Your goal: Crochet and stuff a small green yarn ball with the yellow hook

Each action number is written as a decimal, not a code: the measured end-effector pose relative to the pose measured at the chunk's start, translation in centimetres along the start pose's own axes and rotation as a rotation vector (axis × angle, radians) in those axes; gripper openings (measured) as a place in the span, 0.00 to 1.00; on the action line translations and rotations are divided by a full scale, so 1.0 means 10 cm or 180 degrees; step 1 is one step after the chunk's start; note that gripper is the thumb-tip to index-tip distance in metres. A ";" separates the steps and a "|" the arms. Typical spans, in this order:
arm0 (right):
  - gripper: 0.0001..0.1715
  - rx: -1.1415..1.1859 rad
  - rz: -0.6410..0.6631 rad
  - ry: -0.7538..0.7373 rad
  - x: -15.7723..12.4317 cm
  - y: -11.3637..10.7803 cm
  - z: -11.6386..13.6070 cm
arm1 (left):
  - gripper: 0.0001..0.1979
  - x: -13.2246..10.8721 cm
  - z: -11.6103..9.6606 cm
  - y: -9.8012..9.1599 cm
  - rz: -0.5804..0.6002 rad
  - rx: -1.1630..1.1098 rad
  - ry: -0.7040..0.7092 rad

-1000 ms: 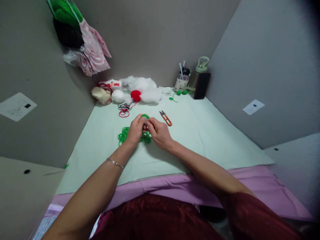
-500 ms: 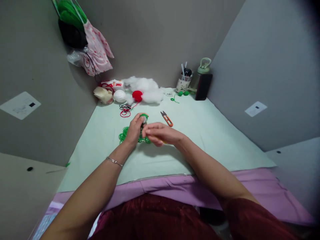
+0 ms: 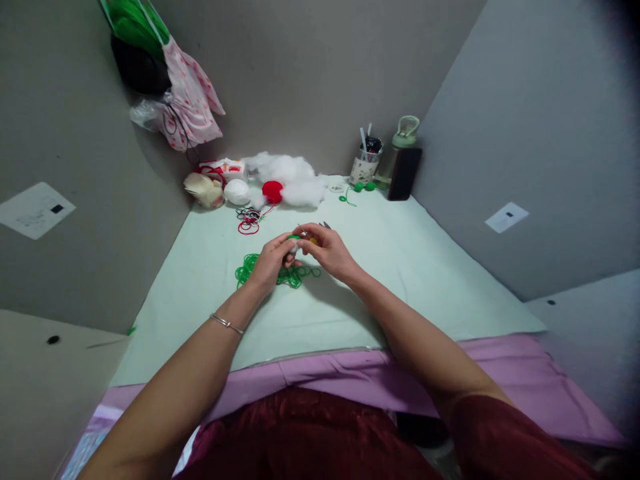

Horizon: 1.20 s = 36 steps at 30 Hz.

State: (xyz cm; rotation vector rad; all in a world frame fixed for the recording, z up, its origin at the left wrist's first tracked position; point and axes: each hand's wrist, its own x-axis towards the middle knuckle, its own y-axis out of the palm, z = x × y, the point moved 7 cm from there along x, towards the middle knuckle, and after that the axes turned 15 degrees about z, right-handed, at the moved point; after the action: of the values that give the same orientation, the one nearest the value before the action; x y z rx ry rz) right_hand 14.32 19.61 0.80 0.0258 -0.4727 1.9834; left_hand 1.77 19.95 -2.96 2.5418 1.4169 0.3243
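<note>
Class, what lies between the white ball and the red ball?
White fluff lies between the white ball and the red ball, in the head view.

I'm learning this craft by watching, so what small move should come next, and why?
Probably have the right hand tuck the white stuffing into the green piece. White shows beside the green, the left hand holds the piece, and the right thumb looks close to the stuffing, though that hand also holds a yellow-handled tool.
</note>
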 end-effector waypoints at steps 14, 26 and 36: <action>0.13 -0.0216 -0.0267 0.0278 -0.02 -0.08 -0.13 | 0.15 0.01 -0.03 0.07 0.0402 -0.0088 -0.0032; 0.14 -0.0009 0.0023 0.0242 -0.04 0.01 0.01 | 0.21 0.06 0.07 -0.06 0.0114 -0.0102 0.0169; 0.15 0.0103 0.0039 0.0234 -0.04 -0.06 0.05 | 0.22 0.09 0.09 -0.14 -0.0004 0.0093 0.0257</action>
State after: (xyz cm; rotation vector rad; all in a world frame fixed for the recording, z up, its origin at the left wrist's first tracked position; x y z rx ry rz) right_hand 14.91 19.31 1.34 -0.0296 -0.3938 1.9966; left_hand 1.36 21.33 -4.17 2.5783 1.4617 0.4136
